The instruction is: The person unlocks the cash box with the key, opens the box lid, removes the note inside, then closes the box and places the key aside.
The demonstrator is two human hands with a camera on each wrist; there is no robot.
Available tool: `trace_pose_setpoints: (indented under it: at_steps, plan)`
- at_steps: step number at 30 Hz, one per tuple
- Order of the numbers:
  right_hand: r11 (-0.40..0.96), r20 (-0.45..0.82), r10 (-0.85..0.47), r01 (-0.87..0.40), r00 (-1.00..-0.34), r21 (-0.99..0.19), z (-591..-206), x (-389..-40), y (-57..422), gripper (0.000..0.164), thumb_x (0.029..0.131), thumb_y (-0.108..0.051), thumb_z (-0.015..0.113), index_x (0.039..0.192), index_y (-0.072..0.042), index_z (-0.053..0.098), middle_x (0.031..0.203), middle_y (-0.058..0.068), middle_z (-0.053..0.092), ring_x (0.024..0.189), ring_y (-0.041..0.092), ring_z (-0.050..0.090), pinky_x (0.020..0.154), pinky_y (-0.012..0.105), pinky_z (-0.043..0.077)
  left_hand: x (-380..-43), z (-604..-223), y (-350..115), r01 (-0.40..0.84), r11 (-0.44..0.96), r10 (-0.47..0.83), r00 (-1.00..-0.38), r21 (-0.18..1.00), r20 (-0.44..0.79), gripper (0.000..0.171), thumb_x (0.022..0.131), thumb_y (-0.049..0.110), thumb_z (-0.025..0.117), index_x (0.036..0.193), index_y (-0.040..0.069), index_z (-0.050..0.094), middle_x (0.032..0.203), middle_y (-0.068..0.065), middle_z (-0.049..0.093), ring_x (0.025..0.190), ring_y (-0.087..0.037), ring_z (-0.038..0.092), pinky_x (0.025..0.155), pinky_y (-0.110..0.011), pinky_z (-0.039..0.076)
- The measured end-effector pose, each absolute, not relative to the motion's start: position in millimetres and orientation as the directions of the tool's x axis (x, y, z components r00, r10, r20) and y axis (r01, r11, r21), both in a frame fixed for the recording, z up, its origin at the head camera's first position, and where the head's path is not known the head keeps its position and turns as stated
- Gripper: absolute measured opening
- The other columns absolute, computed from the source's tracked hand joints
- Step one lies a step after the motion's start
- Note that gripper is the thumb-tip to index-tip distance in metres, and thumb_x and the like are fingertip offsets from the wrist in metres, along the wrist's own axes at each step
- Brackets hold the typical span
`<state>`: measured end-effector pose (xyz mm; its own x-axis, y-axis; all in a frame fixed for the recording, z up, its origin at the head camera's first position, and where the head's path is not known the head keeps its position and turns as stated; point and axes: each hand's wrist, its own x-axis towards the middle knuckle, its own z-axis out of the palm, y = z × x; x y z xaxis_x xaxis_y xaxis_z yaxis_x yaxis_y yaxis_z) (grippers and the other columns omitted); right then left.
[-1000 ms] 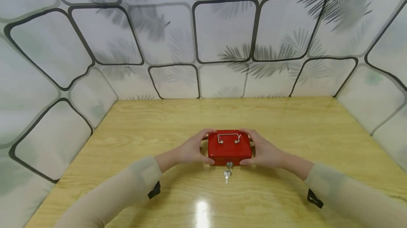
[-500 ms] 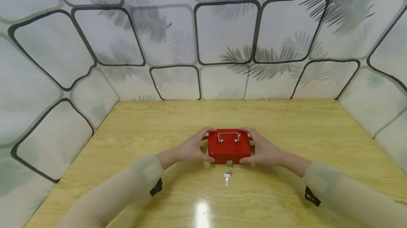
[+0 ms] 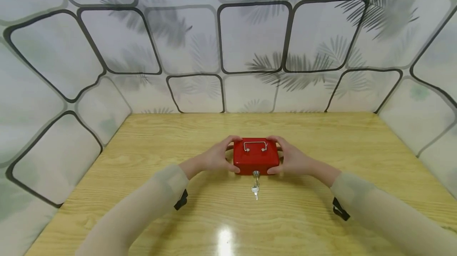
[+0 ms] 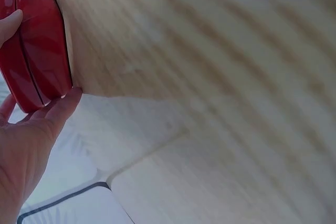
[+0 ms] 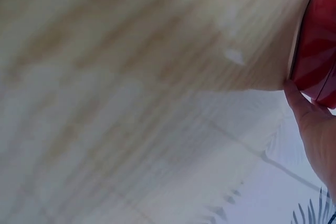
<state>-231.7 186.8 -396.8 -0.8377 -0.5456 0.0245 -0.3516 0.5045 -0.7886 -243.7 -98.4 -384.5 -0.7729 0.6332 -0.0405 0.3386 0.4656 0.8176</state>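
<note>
A small red cash box [image 3: 255, 156] with a folding wire handle [image 3: 255, 143] on its lid stands on the table, lid down. From the lock in its front hangs a key [image 3: 255, 191] on a ring. My left hand [image 3: 216, 156] grips the box's left end, thumb at the front corner and fingers round the back. On the opposite end, my right hand [image 3: 294, 158] holds it the same way. The left wrist view shows fingertips [image 4: 65, 100] under the box's end, close to its bottom edge. Part of the right hand is cut off in the right wrist view.
The wooden table [image 3: 164, 137] has a glossy light spot near the front. A pale patterned curtain [image 3: 253, 37] rises behind the table and along both sides. Black straps [image 3: 181, 200] show below both sleeves.
Both hands have moved the cash box a little away from me, toward the back of the table. The hanging key has moved with it; the grip looks the same.
</note>
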Motion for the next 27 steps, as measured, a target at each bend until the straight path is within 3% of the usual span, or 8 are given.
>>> trace_pose_setpoints:
  at_steps: [7,16,27]
  plan:
    - [0.528,0.000,-0.523,-0.324,-0.853,-0.785,-393.3,-247.8,185.7,0.094,0.075,-0.019,0.086,0.146,-0.006,0.025,0.146,0.021,0.037,0.129,0.046,0.040,0.098,0.053,0.044,-259.6,-382.0,-95.6,0.348,0.482,0.626,-0.779,0.804,-0.039,0.084,0.077,0.007,0.082,0.143,0.009,0.031,0.149,-0.009,0.037,0.136,-0.035,0.036,0.111,-0.045,0.030]
    - [0.541,0.005,-0.513,-0.328,-0.859,-0.774,-388.4,-264.6,185.9,0.093,0.075,-0.016,0.086,0.146,-0.005,0.027,0.146,0.022,0.037,0.131,0.048,0.038,0.104,0.057,0.034,-277.5,-380.5,-92.0,0.340,0.461,0.623,-0.782,0.820,-0.026,0.083,0.076,0.000,0.080,0.142,0.003,0.030,0.149,-0.014,0.035,0.136,-0.036,0.037,0.111,-0.040,0.031]
    - [0.553,-0.012,-0.509,-0.317,-0.861,-0.770,-389.2,-277.9,186.6,0.094,0.075,-0.016,0.085,0.147,-0.006,0.026,0.147,0.023,0.036,0.131,0.047,0.038,0.106,0.058,0.031,-287.3,-377.7,-89.6,0.302,0.466,0.613,-0.788,0.832,-0.057,0.086,0.077,-0.001,0.079,0.145,0.005,0.028,0.152,-0.013,0.032,0.138,-0.035,0.033,0.112,-0.041,0.029]
